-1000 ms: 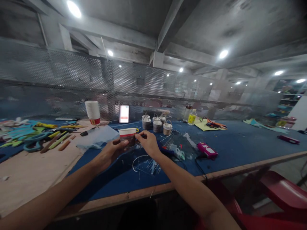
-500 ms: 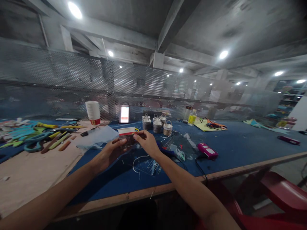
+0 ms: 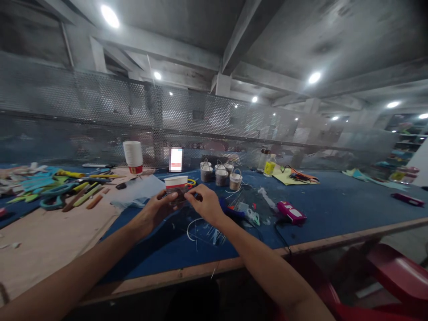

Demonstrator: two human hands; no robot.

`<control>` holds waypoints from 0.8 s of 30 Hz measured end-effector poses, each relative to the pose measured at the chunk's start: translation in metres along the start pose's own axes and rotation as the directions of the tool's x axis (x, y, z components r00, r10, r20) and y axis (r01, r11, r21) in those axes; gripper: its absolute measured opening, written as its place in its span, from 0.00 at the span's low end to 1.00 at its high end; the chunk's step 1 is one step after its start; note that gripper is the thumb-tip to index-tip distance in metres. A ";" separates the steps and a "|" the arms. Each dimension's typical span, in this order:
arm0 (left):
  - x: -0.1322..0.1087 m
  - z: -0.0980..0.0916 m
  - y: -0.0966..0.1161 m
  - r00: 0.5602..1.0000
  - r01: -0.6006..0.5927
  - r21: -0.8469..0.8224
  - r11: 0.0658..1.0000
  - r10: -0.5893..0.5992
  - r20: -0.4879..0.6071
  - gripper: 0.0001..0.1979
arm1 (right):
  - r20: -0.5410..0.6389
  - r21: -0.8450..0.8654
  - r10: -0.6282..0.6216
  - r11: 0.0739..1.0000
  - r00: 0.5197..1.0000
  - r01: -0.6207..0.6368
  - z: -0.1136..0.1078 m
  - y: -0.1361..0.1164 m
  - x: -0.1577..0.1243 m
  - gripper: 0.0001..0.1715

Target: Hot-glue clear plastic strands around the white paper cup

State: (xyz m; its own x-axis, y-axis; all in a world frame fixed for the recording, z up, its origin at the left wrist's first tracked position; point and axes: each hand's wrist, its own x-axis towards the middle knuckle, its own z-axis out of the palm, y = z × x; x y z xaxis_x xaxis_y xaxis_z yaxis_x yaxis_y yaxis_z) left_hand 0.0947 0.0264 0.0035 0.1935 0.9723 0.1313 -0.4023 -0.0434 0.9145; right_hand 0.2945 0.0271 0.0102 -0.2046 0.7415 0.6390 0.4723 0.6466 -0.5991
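A paper cup (image 3: 176, 183) with a white rim, a red band and a dark brown wrapped lower part is held above the blue table. My left hand (image 3: 157, 208) grips it from the left, thumb on the near side. My right hand (image 3: 203, 201) is at the cup's right side, its thumb and finger pinched near the dark wrapping; what they pinch is too small to make out. Behind and to the right stand several small wrapped cups (image 3: 221, 175) with looped handles. Yellow-handled scissors (image 3: 191, 182) show just behind the held cup.
A stack of paper cups (image 3: 133, 156) stands at the back left, near scissors, pens and cut strips. A magenta glue gun (image 3: 290, 212), thin wires (image 3: 217, 233), a yellow bottle (image 3: 269, 166) and coloured paper lie or stand rightward. Red chairs (image 3: 391, 272) are at lower right.
My right hand has moved slightly down along the cup's side, off the red band to the dark wrapping. The whole view has shifted slightly.
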 end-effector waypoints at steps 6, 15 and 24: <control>-0.004 0.004 0.007 1.000 0.010 -0.026 1.000 -0.010 0.004 0.22 | -0.021 -0.155 0.051 0.986 0.998 -0.054 -0.009 -0.005 -0.001 0.10; -0.008 0.003 0.010 0.999 0.037 -0.051 0.998 -0.037 0.003 0.15 | -0.001 -0.474 0.253 0.852 0.967 -0.224 -0.092 0.014 -0.008 0.08; -0.006 0.003 0.013 0.997 0.072 -0.054 0.996 -0.073 -0.014 0.09 | 0.156 -0.709 0.465 0.667 0.871 -0.229 -0.126 0.038 -0.054 0.17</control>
State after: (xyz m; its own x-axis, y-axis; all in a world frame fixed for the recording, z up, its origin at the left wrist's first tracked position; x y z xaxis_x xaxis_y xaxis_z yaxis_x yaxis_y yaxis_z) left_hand 0.0907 0.0192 0.0151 0.2102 0.9759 0.0588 -0.4348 0.0395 0.8997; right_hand 0.4314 -0.0112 0.0138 -0.0927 0.9748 0.2028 0.9697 0.1346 -0.2038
